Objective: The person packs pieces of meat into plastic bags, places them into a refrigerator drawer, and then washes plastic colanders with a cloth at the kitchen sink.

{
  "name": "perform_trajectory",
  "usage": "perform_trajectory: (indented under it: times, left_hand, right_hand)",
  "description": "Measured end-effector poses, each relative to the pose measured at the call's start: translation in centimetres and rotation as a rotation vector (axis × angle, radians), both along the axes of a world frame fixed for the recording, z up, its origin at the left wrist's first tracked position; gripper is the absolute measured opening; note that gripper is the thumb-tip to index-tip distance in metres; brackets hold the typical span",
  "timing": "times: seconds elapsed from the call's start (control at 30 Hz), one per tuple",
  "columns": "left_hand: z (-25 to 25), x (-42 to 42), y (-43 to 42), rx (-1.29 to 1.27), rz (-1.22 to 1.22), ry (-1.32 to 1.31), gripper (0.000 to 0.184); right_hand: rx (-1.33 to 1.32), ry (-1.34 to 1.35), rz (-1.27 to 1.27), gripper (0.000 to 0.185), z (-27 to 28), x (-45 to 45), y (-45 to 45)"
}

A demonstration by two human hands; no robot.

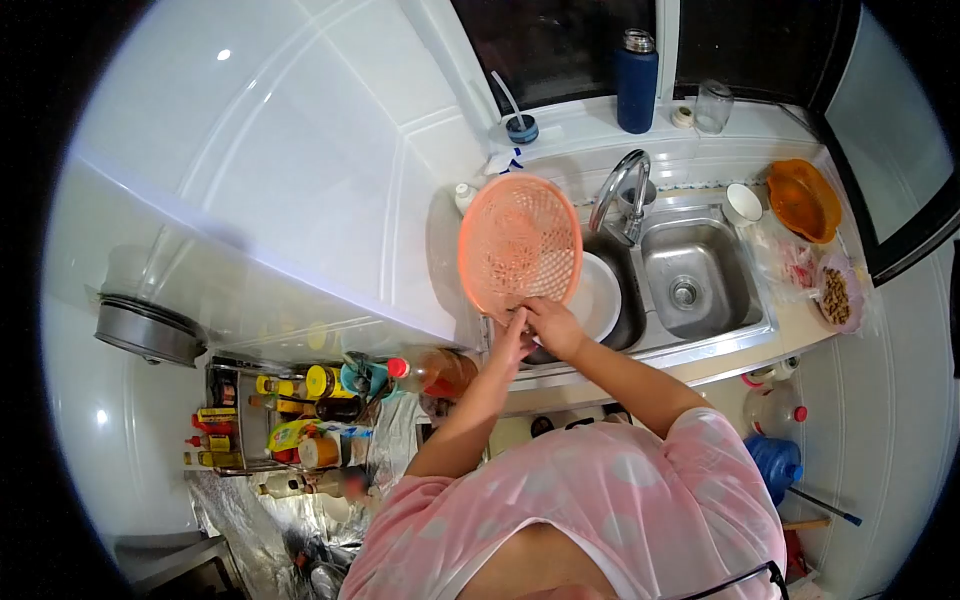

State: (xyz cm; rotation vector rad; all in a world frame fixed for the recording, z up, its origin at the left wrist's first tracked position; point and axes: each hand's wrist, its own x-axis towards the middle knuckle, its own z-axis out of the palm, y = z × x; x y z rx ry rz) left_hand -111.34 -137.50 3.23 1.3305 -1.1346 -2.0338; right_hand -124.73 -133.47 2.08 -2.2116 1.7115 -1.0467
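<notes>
An orange plastic colander basket [519, 235] rests over the left side of the sink counter, with see-through holes in its wall. At its near rim, my left hand [512, 340] and my right hand [553, 326] meet, fingers closed together. What lies between the fingertips is too small to make out. Just right of the colander, a white round basin or plate [599, 300] sits in the left sink bowl [628, 270], partly covered by the colander and my right hand.
A chrome faucet [630, 190] arches behind the right sink bowl [700, 250]. A white bowl [742, 204], an orange dish [803, 200] and a pink bowl of peanut-like pieces [838, 297] stand at right. A blue bottle [636, 85] is on the sill; a red-capped bottle [440, 374] stands near my left forearm.
</notes>
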Motion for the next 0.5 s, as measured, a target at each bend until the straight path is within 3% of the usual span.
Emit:
perform_trajectory:
  times: [0.07,0.13,0.27,0.37,0.47,0.5]
  left_hand:
    - [-1.1,-0.7,0.3,0.026,0.171,0.158,0.056]
    - [-3.2,-0.8,-0.5,0.007,0.337,0.293,0.056]
    - [-3.5,1.4,-1.0,0.157,0.297,0.242,0.048]
    - [-3.1,1.2,-0.3,0.174,0.263,0.296,0.048]
    - [0.4,0.5,0.8,0.111,0.189,0.346,0.043]
    - [-0.7,1.0,0.5,0.128,0.099,0.349,0.043]
  right_hand:
    - [-0.043,-0.215,-0.010,0.031,-0.4,2.5,-0.8]
    - [0.093,-0.263,0.113,0.034,1.6,2.4,-0.5]
    - [0.234,-0.435,0.246,0.043,0.7,1.8,-0.1]
    - [0.444,-0.382,0.216,0.041,0.5,0.5,-0.6]
    - [0.293,-0.143,0.246,0.034,-1.5,-1.2,-1.3]
    - [0.259,0.000,0.231,0.023,-0.5,-2.2,-0.9]
